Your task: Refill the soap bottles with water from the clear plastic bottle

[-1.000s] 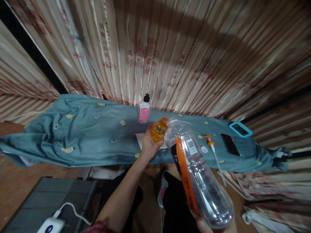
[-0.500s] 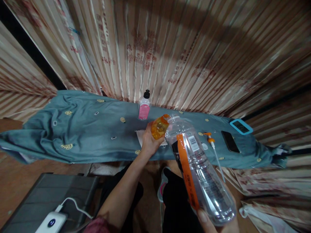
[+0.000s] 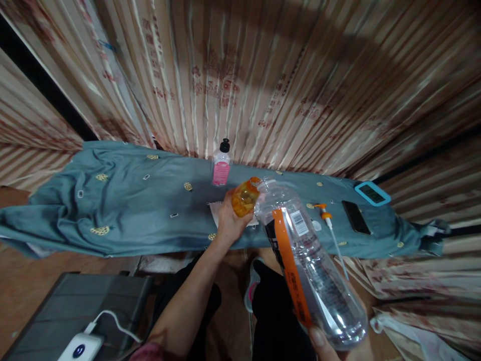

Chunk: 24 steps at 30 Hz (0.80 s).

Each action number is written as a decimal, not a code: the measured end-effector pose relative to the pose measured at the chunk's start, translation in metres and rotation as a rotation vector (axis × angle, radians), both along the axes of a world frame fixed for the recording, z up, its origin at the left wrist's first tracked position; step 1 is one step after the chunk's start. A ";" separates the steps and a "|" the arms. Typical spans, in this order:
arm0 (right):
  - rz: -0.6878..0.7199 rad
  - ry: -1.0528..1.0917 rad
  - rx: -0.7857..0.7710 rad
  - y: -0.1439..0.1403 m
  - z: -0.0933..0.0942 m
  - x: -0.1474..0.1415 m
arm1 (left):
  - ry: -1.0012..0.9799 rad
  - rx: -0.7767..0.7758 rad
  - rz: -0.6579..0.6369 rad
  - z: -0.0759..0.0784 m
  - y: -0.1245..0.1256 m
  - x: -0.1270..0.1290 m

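Note:
My left hand [image 3: 230, 221] is closed around a small amber bottle [image 3: 245, 198], its open neck tilted up to the right. In my right hand [image 3: 326, 346] is a large clear plastic bottle [image 3: 319, 271] with an orange and black label, gripped near its base. The clear bottle is tipped so that its mouth meets or nearly meets the amber bottle's mouth; whether liquid flows between them I cannot tell. Beneath my left hand lies a piece of white paper [image 3: 216, 210]. To the right rests an orange and white pump head [image 3: 325, 215] with a long tube, beside a small white disc [image 3: 316, 225].
A clear bottle with a pink label and black cap [image 3: 221, 168] stands behind my left hand on the grey-green cloth [image 3: 124, 200]. A phone [image 3: 355, 217] and a blue-framed digital timer [image 3: 373, 193] lie on the right. A white device [image 3: 80, 347] with a cable sits on a dark case [image 3: 48, 311].
Both hands keep nearly the same pose, with the two bottles mouth to mouth. The view has shifted slightly.

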State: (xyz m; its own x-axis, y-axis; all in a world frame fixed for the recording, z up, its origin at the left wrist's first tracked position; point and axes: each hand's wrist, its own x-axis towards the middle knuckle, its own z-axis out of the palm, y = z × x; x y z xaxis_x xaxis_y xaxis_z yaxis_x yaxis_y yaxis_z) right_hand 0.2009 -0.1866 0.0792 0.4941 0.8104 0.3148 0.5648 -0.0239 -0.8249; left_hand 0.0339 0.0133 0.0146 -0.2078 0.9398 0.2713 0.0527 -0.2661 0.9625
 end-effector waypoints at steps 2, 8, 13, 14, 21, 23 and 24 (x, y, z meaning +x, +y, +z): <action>0.023 0.033 -0.013 0.000 0.001 0.002 | -0.003 0.001 -0.003 -0.001 0.000 0.000; 0.077 0.122 -0.002 0.001 0.004 0.002 | 0.018 0.024 0.013 -0.003 0.002 -0.002; 0.109 0.185 -0.004 -0.001 -0.004 0.009 | 0.021 0.036 0.023 -0.004 0.002 -0.002; 0.123 0.195 -0.011 -0.001 -0.006 0.011 | 0.017 0.039 0.022 -0.004 0.002 -0.002; 0.093 0.119 -0.027 -0.001 -0.008 0.013 | -0.021 0.028 -0.003 -0.003 0.003 0.001; 0.059 0.068 -0.038 -0.001 -0.006 0.011 | -0.014 0.030 0.005 -0.003 0.003 0.001; 0.045 0.044 -0.042 -0.001 -0.005 0.010 | -0.005 0.031 0.012 -0.003 0.003 0.001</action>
State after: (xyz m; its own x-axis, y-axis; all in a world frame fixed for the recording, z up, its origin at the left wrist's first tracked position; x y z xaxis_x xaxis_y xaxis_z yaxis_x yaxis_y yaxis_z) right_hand 0.2109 -0.1872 0.0738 0.4695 0.8443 0.2584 0.5289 -0.0347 -0.8479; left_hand 0.0344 0.0162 0.0120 -0.2202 0.9286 0.2987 0.0510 -0.2948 0.9542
